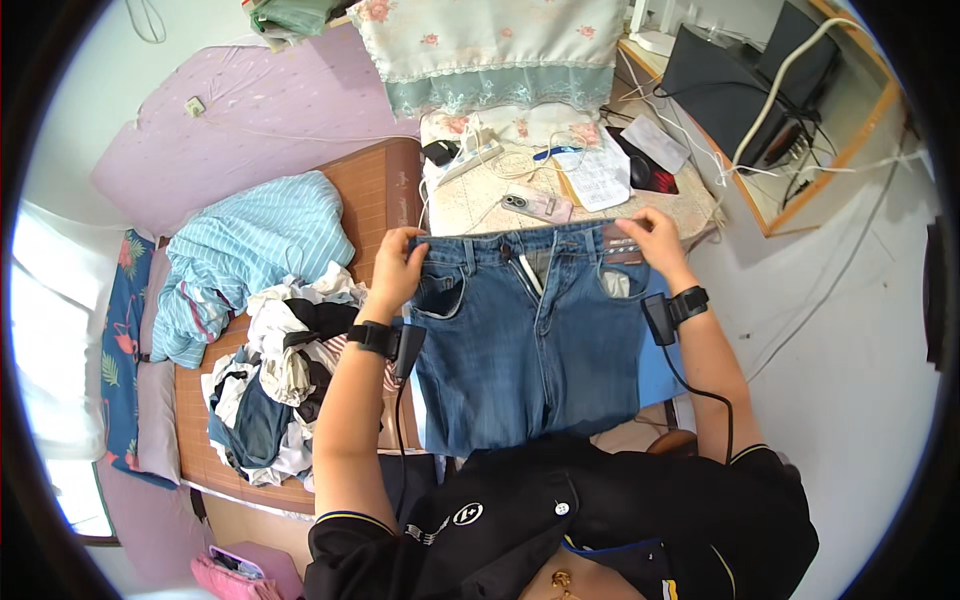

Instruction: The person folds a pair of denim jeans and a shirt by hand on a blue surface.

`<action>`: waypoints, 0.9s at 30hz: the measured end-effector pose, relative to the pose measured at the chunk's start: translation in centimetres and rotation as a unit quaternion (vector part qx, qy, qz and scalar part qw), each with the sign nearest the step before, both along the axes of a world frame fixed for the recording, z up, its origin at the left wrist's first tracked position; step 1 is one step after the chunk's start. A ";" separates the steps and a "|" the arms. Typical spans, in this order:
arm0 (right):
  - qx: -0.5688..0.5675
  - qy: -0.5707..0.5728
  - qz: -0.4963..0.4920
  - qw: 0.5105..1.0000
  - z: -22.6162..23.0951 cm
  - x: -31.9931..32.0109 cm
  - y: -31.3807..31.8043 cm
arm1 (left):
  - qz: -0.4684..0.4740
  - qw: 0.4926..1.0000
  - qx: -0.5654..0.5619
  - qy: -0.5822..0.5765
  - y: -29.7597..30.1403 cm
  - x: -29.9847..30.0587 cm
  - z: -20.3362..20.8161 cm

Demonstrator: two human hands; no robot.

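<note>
a bed (pixel 385 190) is carrying a clothes pile (pixel 280 370). blue jeans (pixel 530 340) are hanging before the person, over the bed's edge. left hand (pixel 400 265) and right hand (pixel 655 240) fingers are clamping the waistband corners.

A woven-mat bed (pixel 372 190) bears a clothes heap (pixel 280 380) and striped blanket (pixel 255 250)

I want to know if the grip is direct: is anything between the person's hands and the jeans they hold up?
Nothing visible. The left hand and right hand each grip the waistband of the blue jeans directly at its corners. The pile of clothes lies off to the left, apart from them.
</note>
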State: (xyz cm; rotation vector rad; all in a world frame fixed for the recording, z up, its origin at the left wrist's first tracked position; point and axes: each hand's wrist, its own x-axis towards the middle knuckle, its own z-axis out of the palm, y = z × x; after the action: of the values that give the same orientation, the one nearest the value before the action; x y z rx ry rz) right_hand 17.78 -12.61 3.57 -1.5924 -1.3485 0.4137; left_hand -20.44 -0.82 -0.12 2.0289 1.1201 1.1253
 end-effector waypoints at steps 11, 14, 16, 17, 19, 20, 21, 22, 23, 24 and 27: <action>-0.057 -0.173 0.067 0.981 -11.9 6.1 9.7 | -0.059 0.971 -0.153 0.174 2.3 18.2 -10.0; -0.163 -0.143 0.114 0.969 -12.7 4.2 9.9 | -0.103 0.951 -0.272 0.105 1.0 21.5 -10.8; -0.205 -0.228 0.075 0.949 -13.3 3.5 9.6 | -0.104 0.943 -0.298 0.106 0.6 22.4 -11.6; -0.206 -0.228 0.073 0.949 -13.5 3.4 9.7 | -0.101 0.939 -0.313 0.101 0.5 22.3 -12.2; -0.149 -0.285 -0.022 0.947 -14.0 3.4 9.7 | -0.101 0.939 -0.317 0.091 0.7 21.7 -13.4; -0.149 -0.267 -0.043 0.951 -14.0 3.7 9.5 | -0.078 0.940 -0.322 0.077 0.7 21.6 -13.7; -0.178 -0.222 -0.031 0.958 -14.5 4.0 9.4 | -0.054 0.941 -0.327 0.063 0.8 21.4 -14.0; -0.225 -0.198 -0.002 0.954 -14.7 4.1 9.4 | -0.059 0.941 -0.329 0.060 1.0 21.0 -14.3; -0.271 -0.173 0.025 0.946 -14.6 4.2 9.5 | -0.055 0.935 -0.338 0.090 1.5 20.8 -14.3; -0.275 -0.177 0.020 0.945 -14.8 4.1 9.5 | -0.050 0.929 -0.345 0.121 1.9 20.8 -14.3; -0.315 -0.083 0.071 0.943 -16.6 3.9 9.9 | -0.060 0.926 -0.359 0.098 2.8 21.1 -14.6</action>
State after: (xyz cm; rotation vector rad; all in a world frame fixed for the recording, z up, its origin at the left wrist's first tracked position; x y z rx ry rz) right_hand 21.70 -2.71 -13.07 -2.0901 -1.5575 0.8837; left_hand 0.63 2.02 -14.77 1.6019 1.2481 0.3561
